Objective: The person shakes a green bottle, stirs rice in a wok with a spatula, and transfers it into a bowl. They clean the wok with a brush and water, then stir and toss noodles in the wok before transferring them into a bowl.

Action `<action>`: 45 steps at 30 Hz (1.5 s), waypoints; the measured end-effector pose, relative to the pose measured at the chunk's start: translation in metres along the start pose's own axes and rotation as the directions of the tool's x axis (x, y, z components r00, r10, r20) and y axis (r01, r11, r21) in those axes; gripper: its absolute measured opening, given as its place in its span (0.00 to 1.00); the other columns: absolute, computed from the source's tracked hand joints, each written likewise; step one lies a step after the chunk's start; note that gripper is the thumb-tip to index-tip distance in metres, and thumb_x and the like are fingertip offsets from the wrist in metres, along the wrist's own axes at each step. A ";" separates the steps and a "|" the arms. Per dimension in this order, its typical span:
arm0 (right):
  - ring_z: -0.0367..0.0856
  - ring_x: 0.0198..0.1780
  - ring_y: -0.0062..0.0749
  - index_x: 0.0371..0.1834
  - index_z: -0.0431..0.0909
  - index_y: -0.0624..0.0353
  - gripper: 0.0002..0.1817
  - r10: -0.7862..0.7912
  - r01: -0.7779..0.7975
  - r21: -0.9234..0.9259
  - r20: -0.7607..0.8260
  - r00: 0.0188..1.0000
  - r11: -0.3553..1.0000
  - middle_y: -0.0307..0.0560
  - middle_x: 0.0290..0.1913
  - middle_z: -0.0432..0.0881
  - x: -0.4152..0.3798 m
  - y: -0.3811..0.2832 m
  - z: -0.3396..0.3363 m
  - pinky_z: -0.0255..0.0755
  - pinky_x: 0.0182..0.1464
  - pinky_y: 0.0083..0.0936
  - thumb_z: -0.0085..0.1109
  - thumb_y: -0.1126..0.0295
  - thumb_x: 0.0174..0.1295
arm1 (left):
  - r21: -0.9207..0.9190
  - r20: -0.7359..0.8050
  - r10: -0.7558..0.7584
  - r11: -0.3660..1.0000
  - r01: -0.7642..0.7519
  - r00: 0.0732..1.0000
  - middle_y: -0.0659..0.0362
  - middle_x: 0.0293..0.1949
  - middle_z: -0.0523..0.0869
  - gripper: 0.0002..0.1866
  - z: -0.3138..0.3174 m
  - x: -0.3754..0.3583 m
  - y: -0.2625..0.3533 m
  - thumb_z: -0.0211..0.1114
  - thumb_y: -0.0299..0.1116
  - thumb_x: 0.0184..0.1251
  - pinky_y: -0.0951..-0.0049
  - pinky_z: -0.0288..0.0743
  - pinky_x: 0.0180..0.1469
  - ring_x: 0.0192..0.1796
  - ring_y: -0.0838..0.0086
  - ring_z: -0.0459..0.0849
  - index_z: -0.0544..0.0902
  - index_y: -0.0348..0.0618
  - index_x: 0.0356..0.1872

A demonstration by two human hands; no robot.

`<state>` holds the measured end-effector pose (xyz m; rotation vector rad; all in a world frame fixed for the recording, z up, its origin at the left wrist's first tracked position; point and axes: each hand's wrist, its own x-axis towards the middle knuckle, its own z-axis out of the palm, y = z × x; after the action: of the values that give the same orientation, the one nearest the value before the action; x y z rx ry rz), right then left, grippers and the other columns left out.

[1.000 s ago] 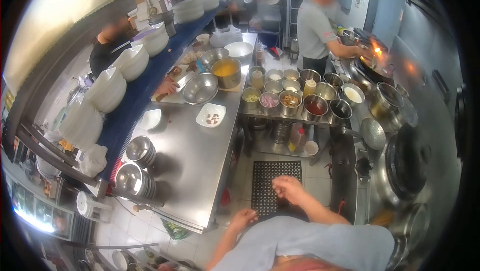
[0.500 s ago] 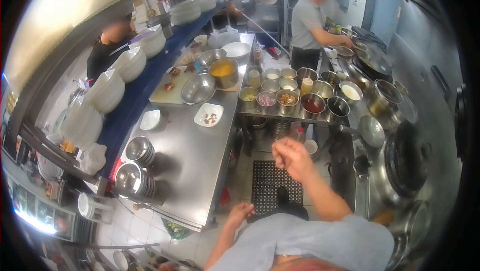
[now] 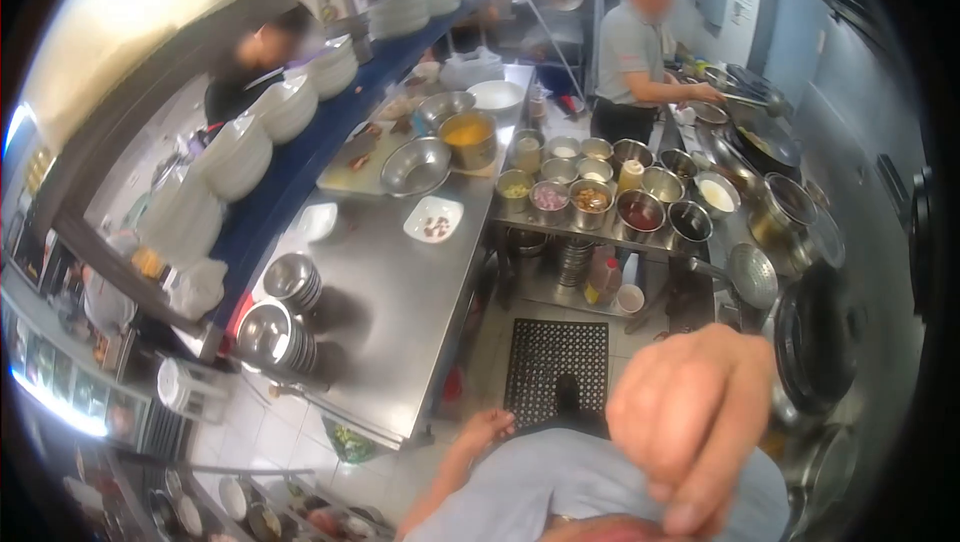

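Observation:
My right hand point(image 3: 690, 412) is raised close to the camera, in front of my grey shirt, its fingers curled. Whether it holds anything small cannot be made out. Low beside my body, my left hand point(image 3: 487, 428) hangs near the steel table's point(image 3: 400, 292) edge, fingers bent and touching no object. On that table are a white square dish point(image 3: 434, 220) with small brown pieces and a steel bowl point(image 3: 415, 166). Steel containers of ingredients, one with red sauce point(image 3: 640, 212), stand beyond my right hand.
Stacked steel bowls point(image 3: 268, 334) sit at the table's near left. A black perforated mat point(image 3: 540, 367) lies on the floor. A person point(image 3: 630, 62) works at the stove; another point(image 3: 245, 72) stands behind the shelf. Large black lids point(image 3: 815, 337) are at right.
My right hand has come up and closer to the camera, over my shirt. The view has shifted slightly. The person at the stove has an arm stretched further over the pans.

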<state>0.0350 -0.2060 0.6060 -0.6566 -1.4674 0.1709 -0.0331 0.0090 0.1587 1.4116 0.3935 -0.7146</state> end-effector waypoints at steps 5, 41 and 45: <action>0.76 0.21 0.28 0.27 0.85 0.67 0.10 -0.310 0.390 0.080 -0.469 0.827 0.918 0.49 0.29 0.80 0.020 0.037 0.056 0.65 0.19 0.18 0.64 0.71 0.61 | 0.066 -0.068 0.060 0.996 -0.056 0.996 0.64 0.29 0.84 0.11 -0.002 -0.008 0.001 0.62 0.41 0.69 0.81 0.69 0.33 0.31 0.83 0.76 0.82 0.44 0.36; 0.83 0.35 0.29 0.37 0.83 0.65 0.10 0.830 -0.888 -0.415 -0.410 0.378 0.200 0.46 0.33 0.82 -0.248 0.216 0.024 0.75 0.39 0.24 0.66 0.69 0.57 | -0.490 0.020 0.282 0.839 -0.236 0.959 0.62 0.29 0.83 0.24 0.003 -0.052 0.037 0.50 0.53 0.75 0.82 0.65 0.26 0.25 0.84 0.71 0.81 0.40 0.41; 0.83 0.37 0.32 0.37 0.83 0.65 0.10 0.817 -0.910 -0.361 -0.450 0.361 0.203 0.49 0.36 0.83 -0.246 0.211 0.026 0.75 0.40 0.25 0.64 0.68 0.59 | -0.670 0.116 0.190 0.739 -0.064 0.975 0.56 0.39 0.85 0.28 -0.008 -0.056 -0.013 0.45 0.54 0.76 0.85 0.72 0.36 0.38 0.76 0.80 0.77 0.36 0.51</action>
<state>0.0384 -0.1462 0.2863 -1.9757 -0.7617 0.5681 -0.0814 0.0289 0.1831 0.6745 0.3569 -0.5028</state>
